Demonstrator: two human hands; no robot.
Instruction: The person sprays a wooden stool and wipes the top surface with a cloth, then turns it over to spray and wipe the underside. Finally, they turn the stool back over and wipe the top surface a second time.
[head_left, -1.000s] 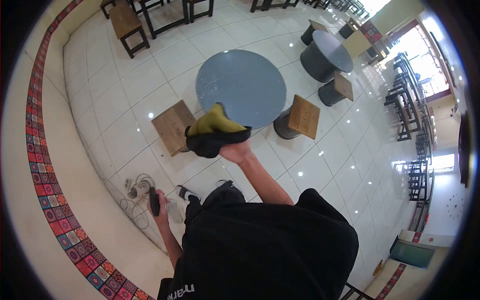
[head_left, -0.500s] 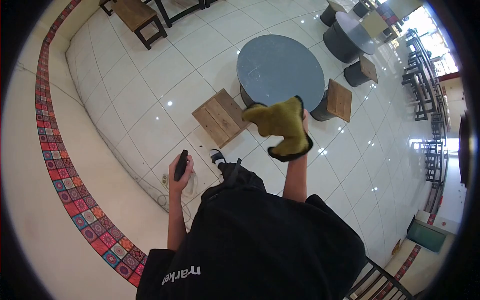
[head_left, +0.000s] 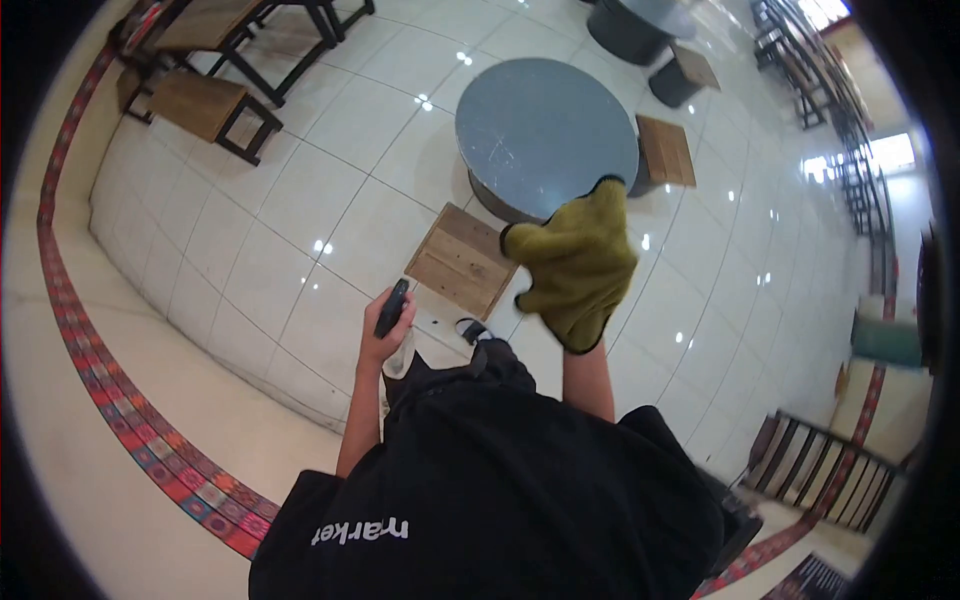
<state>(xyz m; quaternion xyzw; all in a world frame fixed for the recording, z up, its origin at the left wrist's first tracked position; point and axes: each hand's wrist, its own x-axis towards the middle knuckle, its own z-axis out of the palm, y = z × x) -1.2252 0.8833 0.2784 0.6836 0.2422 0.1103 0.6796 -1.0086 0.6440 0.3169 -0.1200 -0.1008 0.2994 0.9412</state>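
My left hand (head_left: 388, 325) is wrapped round a black object (head_left: 392, 308), which sticks up from the fist near the corner of a wooden stool. A yellow-green cloth with dark edges (head_left: 580, 262) hangs spread out at the end of my right arm and covers my right hand, so its fingers are hidden. The cloth's top corner overlaps the near edge of a round grey table (head_left: 545, 130). Faint white scratches mark the tabletop.
A square wooden stool (head_left: 462, 262) stands before the round table, another (head_left: 665, 150) at its right. A wooden bench (head_left: 198, 105) is at upper left. A tiled wall band (head_left: 130, 430) runs down the left. A slatted chair (head_left: 825, 470) stands at lower right.
The view has turned and shifted. The cloth now hangs lower and more spread, and the fingers seen beside it earlier are covered. My left hand has moved closer to the near stool, still holding the black object.
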